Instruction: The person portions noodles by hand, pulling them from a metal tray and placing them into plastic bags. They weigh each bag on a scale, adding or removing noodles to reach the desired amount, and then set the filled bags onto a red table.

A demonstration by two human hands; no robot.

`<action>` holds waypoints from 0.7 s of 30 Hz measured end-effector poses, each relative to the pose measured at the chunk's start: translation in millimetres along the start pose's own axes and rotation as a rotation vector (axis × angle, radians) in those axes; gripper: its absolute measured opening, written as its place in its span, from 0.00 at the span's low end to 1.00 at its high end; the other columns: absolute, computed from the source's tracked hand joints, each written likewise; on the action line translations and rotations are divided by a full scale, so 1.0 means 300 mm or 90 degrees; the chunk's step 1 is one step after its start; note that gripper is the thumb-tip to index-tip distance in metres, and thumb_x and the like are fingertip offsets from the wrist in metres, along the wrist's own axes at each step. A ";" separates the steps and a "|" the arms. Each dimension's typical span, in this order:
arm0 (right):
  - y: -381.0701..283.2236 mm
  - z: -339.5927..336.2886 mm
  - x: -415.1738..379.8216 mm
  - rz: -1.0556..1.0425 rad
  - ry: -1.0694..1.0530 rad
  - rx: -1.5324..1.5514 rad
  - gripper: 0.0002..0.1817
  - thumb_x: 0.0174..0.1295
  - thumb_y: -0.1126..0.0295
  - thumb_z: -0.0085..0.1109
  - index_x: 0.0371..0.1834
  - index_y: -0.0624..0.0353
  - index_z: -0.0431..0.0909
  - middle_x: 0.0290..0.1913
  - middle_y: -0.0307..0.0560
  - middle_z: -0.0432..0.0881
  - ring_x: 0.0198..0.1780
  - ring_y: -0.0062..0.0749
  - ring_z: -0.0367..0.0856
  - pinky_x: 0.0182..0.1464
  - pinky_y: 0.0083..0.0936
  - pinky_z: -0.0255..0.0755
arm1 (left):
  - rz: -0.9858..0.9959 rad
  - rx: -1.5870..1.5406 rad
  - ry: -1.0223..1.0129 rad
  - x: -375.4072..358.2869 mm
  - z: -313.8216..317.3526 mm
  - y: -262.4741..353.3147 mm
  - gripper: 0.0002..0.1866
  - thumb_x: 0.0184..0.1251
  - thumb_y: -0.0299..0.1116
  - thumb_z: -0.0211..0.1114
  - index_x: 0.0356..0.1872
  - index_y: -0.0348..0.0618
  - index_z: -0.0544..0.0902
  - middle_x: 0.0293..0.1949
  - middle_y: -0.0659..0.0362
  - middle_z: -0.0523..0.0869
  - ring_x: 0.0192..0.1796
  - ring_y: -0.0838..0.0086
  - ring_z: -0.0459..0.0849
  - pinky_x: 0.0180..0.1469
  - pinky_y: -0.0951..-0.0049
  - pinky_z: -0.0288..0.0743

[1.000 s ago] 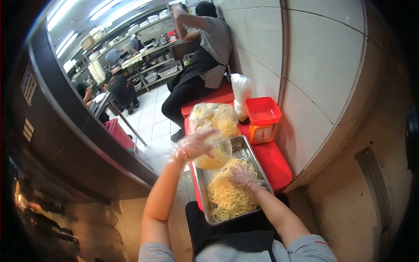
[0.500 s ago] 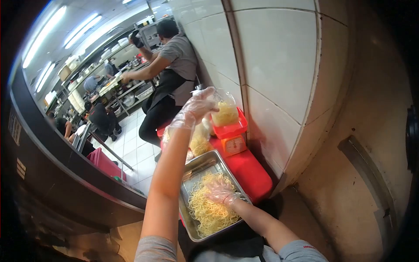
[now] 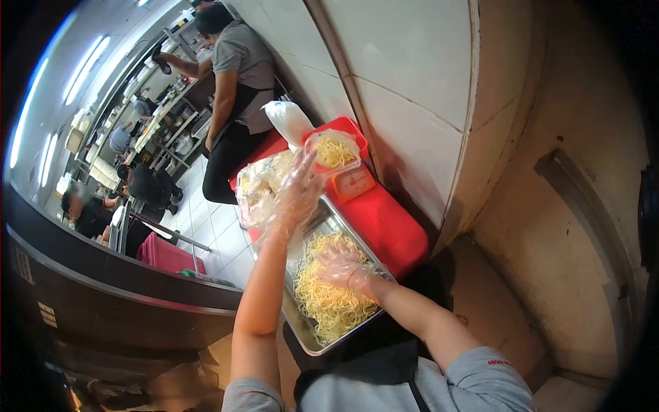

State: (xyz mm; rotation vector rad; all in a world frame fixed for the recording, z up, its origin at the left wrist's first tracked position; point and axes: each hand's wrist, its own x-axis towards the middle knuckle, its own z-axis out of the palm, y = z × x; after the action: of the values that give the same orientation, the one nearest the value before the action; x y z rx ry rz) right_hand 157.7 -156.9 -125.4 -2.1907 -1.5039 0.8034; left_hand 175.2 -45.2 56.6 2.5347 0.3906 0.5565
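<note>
My gloved right hand [image 3: 341, 266] lies with spread fingers on a heap of yellow noodles [image 3: 329, 305] in a metal tray [image 3: 302, 336]. Above the tray's far end is my gloved left hand [image 3: 300, 192], fingers extended and apart, with nothing visible held in it. It is in front of clear plastic bags [image 3: 255, 185] with pale contents. Just beyond it, a clear container or bag of noodles [image 3: 335, 152] sits in a red basket [image 3: 360, 134] on an orange scale [image 3: 353, 182].
The scale stands on a red bench [image 3: 395, 226] beside a tiled wall [image 3: 412, 117]. A white bag [image 3: 288, 122] is behind the basket. A person in a grey shirt [image 3: 240, 62] sits at the bench's far end. Other people and metal shelves are at the left, near a pink bin [image 3: 163, 253].
My left hand has come down and away from the noodle portion on the scale, which now sits lower in the basket. My right hand remains on the noodles. The camera view has shifted.
</note>
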 end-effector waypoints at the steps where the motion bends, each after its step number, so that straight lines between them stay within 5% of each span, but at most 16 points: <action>1: 0.002 0.000 -0.002 -0.003 0.005 0.001 0.39 0.63 0.43 0.48 0.77 0.40 0.52 0.79 0.52 0.44 0.78 0.60 0.37 0.75 0.55 0.31 | -0.030 0.064 -0.014 -0.050 -0.025 0.040 0.27 0.67 0.36 0.58 0.68 0.47 0.70 0.72 0.43 0.60 0.74 0.52 0.59 0.73 0.62 0.55; 4: 0.005 0.005 -0.001 -0.008 0.017 -0.001 0.38 0.63 0.44 0.48 0.76 0.41 0.53 0.78 0.52 0.46 0.78 0.59 0.38 0.75 0.56 0.33 | -0.039 0.058 -0.019 -0.203 -0.041 0.006 0.26 0.69 0.44 0.58 0.67 0.51 0.71 0.72 0.43 0.60 0.74 0.52 0.60 0.72 0.60 0.58; 6: 0.009 0.018 0.001 -0.006 0.027 0.007 0.38 0.63 0.43 0.48 0.76 0.41 0.55 0.78 0.52 0.47 0.78 0.57 0.40 0.76 0.53 0.34 | -0.063 -0.129 0.009 -0.319 -0.017 -0.074 0.26 0.70 0.46 0.58 0.67 0.52 0.71 0.72 0.43 0.60 0.73 0.51 0.61 0.70 0.58 0.61; 9: 0.032 0.035 0.016 -0.034 0.081 0.053 0.38 0.62 0.43 0.50 0.75 0.43 0.57 0.77 0.53 0.51 0.77 0.54 0.44 0.75 0.49 0.40 | -0.133 -0.156 0.033 -0.508 0.024 -0.229 0.24 0.70 0.45 0.58 0.66 0.54 0.72 0.72 0.43 0.59 0.71 0.50 0.65 0.67 0.58 0.65; 11: 0.050 -0.002 0.000 -0.074 0.148 0.118 0.37 0.61 0.46 0.54 0.73 0.45 0.60 0.74 0.55 0.56 0.76 0.53 0.49 0.74 0.47 0.46 | -0.192 -0.355 0.097 -0.643 0.047 -0.273 0.24 0.67 0.38 0.61 0.65 0.52 0.73 0.74 0.44 0.57 0.69 0.49 0.67 0.67 0.56 0.65; 14: 0.033 -0.175 -0.083 -0.175 0.369 0.216 0.37 0.56 0.53 0.64 0.69 0.50 0.64 0.68 0.58 0.63 0.71 0.52 0.58 0.69 0.47 0.56 | -0.223 0.184 0.088 -0.821 0.018 -0.284 0.32 0.60 0.33 0.65 0.68 0.49 0.69 0.74 0.42 0.53 0.68 0.47 0.67 0.68 0.54 0.63; 15: 0.034 -0.223 -0.084 -0.221 0.510 0.228 0.37 0.54 0.56 0.68 0.67 0.51 0.65 0.65 0.58 0.65 0.68 0.54 0.60 0.66 0.49 0.58 | -0.273 0.224 0.123 -0.863 0.027 -0.290 0.35 0.58 0.34 0.66 0.69 0.48 0.66 0.74 0.40 0.53 0.68 0.47 0.67 0.68 0.53 0.63; 17: -0.031 -0.410 -0.121 -0.219 0.745 0.035 0.40 0.48 0.56 0.72 0.67 0.47 0.65 0.69 0.62 0.60 0.69 0.61 0.58 0.65 0.49 0.60 | -0.380 0.300 0.185 -0.942 0.071 -0.307 0.42 0.53 0.35 0.68 0.71 0.45 0.61 0.73 0.36 0.52 0.68 0.47 0.67 0.68 0.52 0.63; 19: -0.071 -0.536 -0.113 -0.103 0.810 -0.157 0.45 0.46 0.52 0.74 0.69 0.43 0.64 0.70 0.66 0.55 0.69 0.67 0.57 0.65 0.52 0.60 | -0.531 0.271 0.169 -0.984 0.111 -0.314 0.47 0.53 0.42 0.68 0.72 0.38 0.55 0.63 0.31 0.67 0.63 0.43 0.72 0.63 0.52 0.68; 21: -0.081 -0.643 -0.076 0.005 0.702 -0.271 0.47 0.44 0.49 0.74 0.70 0.41 0.64 0.72 0.66 0.52 0.69 0.71 0.55 0.66 0.55 0.58 | -0.712 0.042 0.099 -0.964 0.076 -0.244 0.46 0.55 0.45 0.66 0.71 0.35 0.55 0.57 0.32 0.75 0.58 0.41 0.76 0.59 0.52 0.71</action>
State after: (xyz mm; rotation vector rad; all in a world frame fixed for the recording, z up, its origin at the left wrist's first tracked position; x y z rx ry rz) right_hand 256.6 -165.0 43.4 -2.2374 -1.0828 -0.7362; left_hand -79.3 -102.1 -90.1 1.8845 1.7164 0.2729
